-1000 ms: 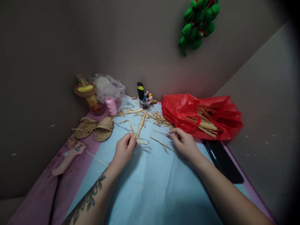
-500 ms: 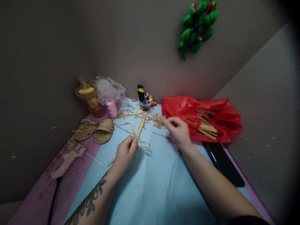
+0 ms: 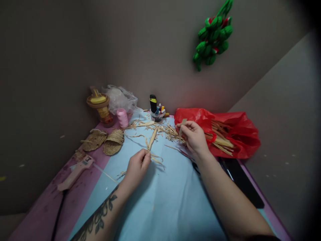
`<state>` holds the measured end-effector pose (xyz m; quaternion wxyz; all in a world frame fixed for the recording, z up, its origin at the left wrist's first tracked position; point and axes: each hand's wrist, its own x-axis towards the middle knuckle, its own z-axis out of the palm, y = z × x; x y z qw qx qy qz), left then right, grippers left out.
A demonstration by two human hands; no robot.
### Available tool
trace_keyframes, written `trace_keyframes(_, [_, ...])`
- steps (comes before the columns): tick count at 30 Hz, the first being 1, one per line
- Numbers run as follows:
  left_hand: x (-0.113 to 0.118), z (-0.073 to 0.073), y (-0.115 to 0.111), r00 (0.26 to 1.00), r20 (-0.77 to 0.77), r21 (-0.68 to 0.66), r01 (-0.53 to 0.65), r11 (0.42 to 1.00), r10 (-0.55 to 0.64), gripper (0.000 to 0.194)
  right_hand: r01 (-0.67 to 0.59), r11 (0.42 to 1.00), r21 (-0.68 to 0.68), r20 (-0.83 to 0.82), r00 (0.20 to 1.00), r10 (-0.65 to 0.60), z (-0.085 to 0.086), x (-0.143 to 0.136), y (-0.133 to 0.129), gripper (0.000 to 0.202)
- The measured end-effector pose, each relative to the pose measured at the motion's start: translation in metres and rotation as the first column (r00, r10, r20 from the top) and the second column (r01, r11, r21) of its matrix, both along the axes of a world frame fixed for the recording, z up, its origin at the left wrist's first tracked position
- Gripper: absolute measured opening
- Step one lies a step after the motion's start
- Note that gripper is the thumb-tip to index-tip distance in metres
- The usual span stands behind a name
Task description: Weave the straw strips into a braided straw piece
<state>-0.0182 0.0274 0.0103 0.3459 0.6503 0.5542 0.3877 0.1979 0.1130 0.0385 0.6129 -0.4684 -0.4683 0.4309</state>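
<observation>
Between the thumb and fingers of my left hand is a bunch of dry straw strips, with one wide blade pointing away from me and thin ends curling out to the right. My right hand pinches a short, flat piece of straw in front of the red bag. Beyond both hands lies a scatter of loose straw scraps. A pair of small woven straw slippers rests to the left of my left hand.
At left lie a pink glue gun, a pink thread spool and a brown-and-yellow pot. A small tub of pens stands at the back. A red bag of straw and a black tablet are at right.
My right hand has turned, and the flat straw piece now shows upright in its fingers. The left hand keeps its hold on the strips. The whole view has shifted slightly.
</observation>
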Motion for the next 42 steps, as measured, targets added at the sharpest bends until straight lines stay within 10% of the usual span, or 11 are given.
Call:
trace_keyframes(12, [-0.001,0.003,-0.001,0.983,0.183,-0.059,0.003,0.998,0.008,0.027,-0.125,0.989,-0.077,0.224,0.965,0.139,0.005,-0.013,-0.015,0.015])
trace_keyframes(17, [0.001,0.004,-0.001,0.952,0.305,0.07,-0.024,0.997,0.002,0.027,-0.363,0.916,-0.171,0.596,0.702,0.39,0.003,-0.041,-0.041,0.01])
trace_keyframes(24, [0.004,0.001,-0.002,0.98,0.185,0.088,-0.092,0.992,0.075,0.026,-0.484,0.863,-0.147,0.812,0.439,0.384,-0.002,-0.072,-0.058,0.014])
trace_keyframes(30, [-0.014,0.008,0.0,0.911,0.233,0.168,-0.383,0.908,0.341,0.024,-0.476,0.878,-0.047,0.93,0.301,0.213,-0.008,-0.033,-0.013,0.018])
trace_keyframes(33, [-0.022,0.01,0.001,0.852,0.268,0.176,-0.501,0.847,0.449,0.022,-0.189,0.982,0.006,0.944,0.324,0.057,-0.012,0.001,0.015,0.023])
trace_keyframes(38, [-0.019,0.009,0.002,0.878,0.271,0.162,-0.445,0.881,0.394,0.022,-0.018,0.996,0.084,0.78,0.623,-0.055,-0.001,0.01,0.009,0.02])
trace_keyframes(42, [-0.01,0.007,0.002,0.942,0.273,0.118,-0.235,0.965,0.196,0.024,-0.394,0.908,-0.141,0.567,0.72,0.4,0.012,-0.02,-0.022,0.021])
